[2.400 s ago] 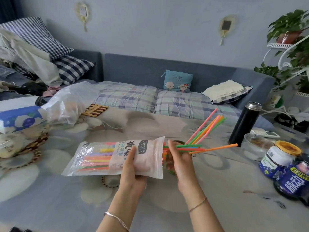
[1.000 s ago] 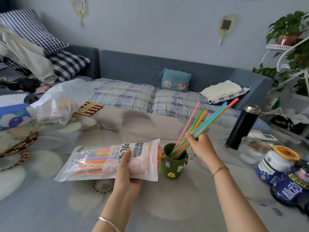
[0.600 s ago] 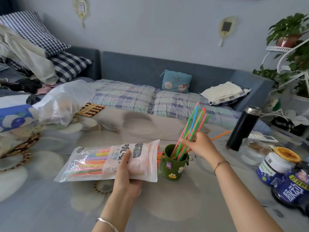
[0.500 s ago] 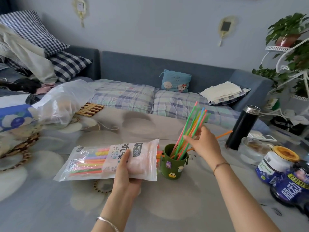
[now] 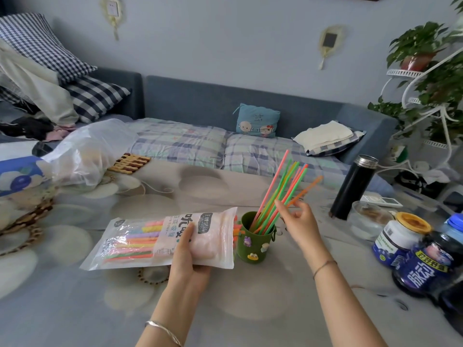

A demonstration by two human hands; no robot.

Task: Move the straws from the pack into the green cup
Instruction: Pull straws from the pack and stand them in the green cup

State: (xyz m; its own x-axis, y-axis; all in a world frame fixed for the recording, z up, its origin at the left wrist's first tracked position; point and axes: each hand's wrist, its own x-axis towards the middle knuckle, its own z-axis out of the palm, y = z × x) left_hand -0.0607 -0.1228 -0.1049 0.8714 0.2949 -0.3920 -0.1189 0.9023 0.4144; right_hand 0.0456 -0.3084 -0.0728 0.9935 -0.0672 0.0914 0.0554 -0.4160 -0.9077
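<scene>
Grips the pack (image 5: 160, 236) in the left hand (image 5: 190, 251); holds the right hand (image 5: 298, 221) loose-fingered, clamped on nothing, beside the straws (image 5: 278, 191) leaning in the green cup (image 5: 255, 244), with more inside the pack. Likely light, slick, springy: best pinched in a bunch near the pack's mouth.

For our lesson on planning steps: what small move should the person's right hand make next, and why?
Probably reach the right hand to the open end of the pack, beside the green cup, and pinch out more straws: that hand is open, one bunch stands in the cup, and the left hand holds the pack.
</scene>
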